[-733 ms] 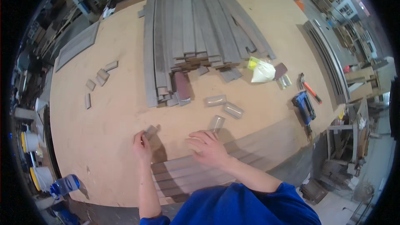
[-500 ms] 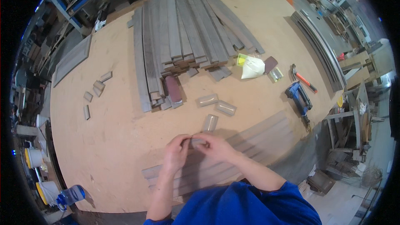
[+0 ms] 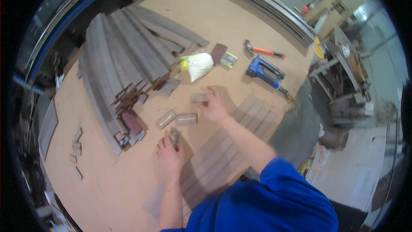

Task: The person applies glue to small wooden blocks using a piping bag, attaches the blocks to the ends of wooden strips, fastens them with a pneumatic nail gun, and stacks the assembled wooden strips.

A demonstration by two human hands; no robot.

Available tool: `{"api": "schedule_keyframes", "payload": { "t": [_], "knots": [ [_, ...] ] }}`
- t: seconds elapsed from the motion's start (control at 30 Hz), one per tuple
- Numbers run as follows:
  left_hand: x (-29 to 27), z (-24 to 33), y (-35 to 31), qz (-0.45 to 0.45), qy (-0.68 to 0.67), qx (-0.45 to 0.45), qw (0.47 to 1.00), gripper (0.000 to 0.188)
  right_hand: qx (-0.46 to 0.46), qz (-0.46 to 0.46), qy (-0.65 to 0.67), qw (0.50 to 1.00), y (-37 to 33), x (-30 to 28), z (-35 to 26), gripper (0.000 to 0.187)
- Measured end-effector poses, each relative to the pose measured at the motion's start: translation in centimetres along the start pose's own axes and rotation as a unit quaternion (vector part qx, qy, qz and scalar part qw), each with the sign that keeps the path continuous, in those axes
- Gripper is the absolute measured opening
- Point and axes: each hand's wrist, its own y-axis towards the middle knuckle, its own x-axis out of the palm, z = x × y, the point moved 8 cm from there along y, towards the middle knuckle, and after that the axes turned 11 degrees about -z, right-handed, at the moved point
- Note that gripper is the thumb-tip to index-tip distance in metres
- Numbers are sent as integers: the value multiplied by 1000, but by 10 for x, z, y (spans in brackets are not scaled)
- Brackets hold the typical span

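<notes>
My left hand (image 3: 171,152) is closed around one end of a small grey-brown wooden block (image 3: 174,137) on the tabletop. Farther out and to the right, my right hand (image 3: 213,106) grips another small wooden block (image 3: 198,99), fingers over its right end; whether it touches the table I cannot tell. Between the hands lie two similar pieces, a tilted block (image 3: 166,119) and a level block (image 3: 186,119), each with a shiny curved line on top. Beneath my right forearm, several grey-brown slats (image 3: 214,159) rest side by side.
A fanned stack of long boards (image 3: 124,47) covers the far left, a maroon sanding pad (image 3: 132,122) at its near end. Beyond my right hand are a white bag (image 3: 200,65), an orange-handled hammer (image 3: 266,51) and a blue nail gun (image 3: 265,72). Small offcuts (image 3: 77,147) lie at left.
My hands have parted from together over the slats. The right carried a block outward to the right; the left moved onto a block lying on the table. The view has turned rightward.
</notes>
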Motion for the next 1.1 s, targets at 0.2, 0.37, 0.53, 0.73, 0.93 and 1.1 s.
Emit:
{"api": "schedule_keyframes", "payload": {
  "t": [0.2, 0.37, 0.53, 0.73, 0.93, 1.1],
  "knots": [
    [-18, -30, -11, 69, 23, 3, 997, 72, 65, -82, 224, 969, -38, -9, 10, 70],
    [-23, -8, -6, 43, 34, 11, 998, 69, -6, -30, 60, 998, -33, -12, 6, 66],
    [-14, 10, 7, 39, -29, 70, 996, 58, -53, -59, -6, 997, -7, 7, 14, 62],
    [-45, -44, -2, 147, -101, 63, 982, 49, 10, -23, 162, 986, -36, -43, 9, 59],
    [-61, -60, -18, 152, -176, 22, 972, 35, 13, 49, 136, 989, 46, -56, 28, 71],
    [-54, -26, -51, 143, -179, 25, 973, 29, -6, 78, 8, 997, 111, -53, 5, 78]
  ]
}}
